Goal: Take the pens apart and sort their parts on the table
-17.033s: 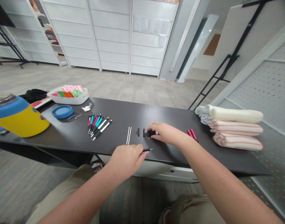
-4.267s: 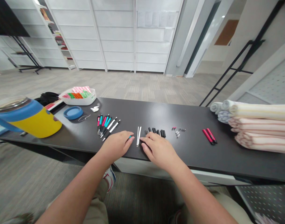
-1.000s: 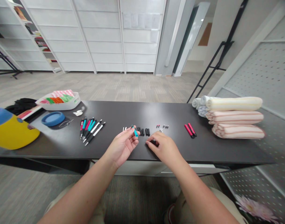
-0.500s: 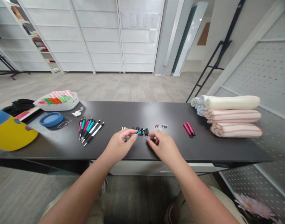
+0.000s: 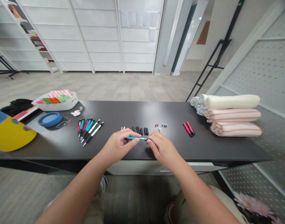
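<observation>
A slim teal-and-black pen (image 5: 137, 138) lies level between my hands. My left hand (image 5: 120, 144) grips its teal barrel in the fingers and thumb. At the pen's dark far end, my right hand (image 5: 164, 146) pinches it, with the fingertips partly hiding that end. Just beyond the hands, short black pen parts (image 5: 140, 131) stand in a row on the black tabletop (image 5: 123, 115). Tiny metal and red pen pieces (image 5: 160, 126) lie to their right, and thin white refills (image 5: 123, 128) lie to their left.
Several assembled pens (image 5: 89, 132) lie left of the hands, and two red pens (image 5: 188, 128) lie to the right. Folded striped towels (image 5: 232, 115) stack at the right end. A white basket (image 5: 54, 101), blue lid (image 5: 50, 119) and yellow-blue cup (image 5: 9, 139) occupy the left.
My hands have come closer together. The teal pen has swung from a slant to level, and my right hand now meets its far end.
</observation>
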Demonstrator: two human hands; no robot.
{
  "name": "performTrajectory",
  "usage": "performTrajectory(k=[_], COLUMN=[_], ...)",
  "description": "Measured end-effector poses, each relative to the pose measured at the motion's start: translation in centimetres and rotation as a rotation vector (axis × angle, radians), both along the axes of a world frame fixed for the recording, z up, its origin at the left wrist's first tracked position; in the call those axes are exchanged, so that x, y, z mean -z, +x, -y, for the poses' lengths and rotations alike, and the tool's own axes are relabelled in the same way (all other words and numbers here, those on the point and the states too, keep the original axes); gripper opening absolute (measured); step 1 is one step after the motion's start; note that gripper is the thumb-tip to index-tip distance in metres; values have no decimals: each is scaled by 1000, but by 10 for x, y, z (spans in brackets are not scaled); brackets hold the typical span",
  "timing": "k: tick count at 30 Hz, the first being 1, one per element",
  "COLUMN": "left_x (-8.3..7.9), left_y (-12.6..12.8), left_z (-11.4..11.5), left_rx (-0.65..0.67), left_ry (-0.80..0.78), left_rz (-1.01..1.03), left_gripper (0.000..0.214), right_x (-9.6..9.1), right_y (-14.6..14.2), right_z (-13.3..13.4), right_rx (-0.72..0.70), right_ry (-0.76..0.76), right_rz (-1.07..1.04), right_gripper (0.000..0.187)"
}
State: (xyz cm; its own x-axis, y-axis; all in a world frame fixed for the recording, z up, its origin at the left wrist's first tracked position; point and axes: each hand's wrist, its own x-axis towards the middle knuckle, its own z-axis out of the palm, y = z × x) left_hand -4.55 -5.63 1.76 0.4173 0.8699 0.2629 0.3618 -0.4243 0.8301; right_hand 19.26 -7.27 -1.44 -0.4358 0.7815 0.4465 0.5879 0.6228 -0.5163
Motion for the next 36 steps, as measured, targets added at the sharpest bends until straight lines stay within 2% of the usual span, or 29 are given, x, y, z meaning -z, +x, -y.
performTrajectory(k=[5,9,14,19,25,31,33,36], left_x=[5,8,8,4,6,6,7,9], left_y=[3,11,19,17,13,13,12,12], left_z=[-2,-3,-2,-3,-5,-6,-7,-8], left_rx=[-96,-174,-250,-152,-201,-146,-175,-235], left_ry=[-295,-398,-395,-354,-380,-350,-347,-374], left_rz=[260,351,377,481,440,474,427,377], left_gripper=[29,33,36,41,33,40,33,34], right_x=[-3,-6,-5,-6,-7,-7,-7,-5], right_y=[0,1,1,3,3,3,3,2], right_z=[2,2,1,-1,-1,-1,-2,-2], right_rx=[-70,-66,-54,-21,-33,-21,-23,-28], right_ry=[-51,-81,-92,-119,-140,-159,-156,-150], right_rz=[-91,-100,-95,-152,-152,-141,-150,-152], right_gripper=[33,36,36,37,39,41,40,38])
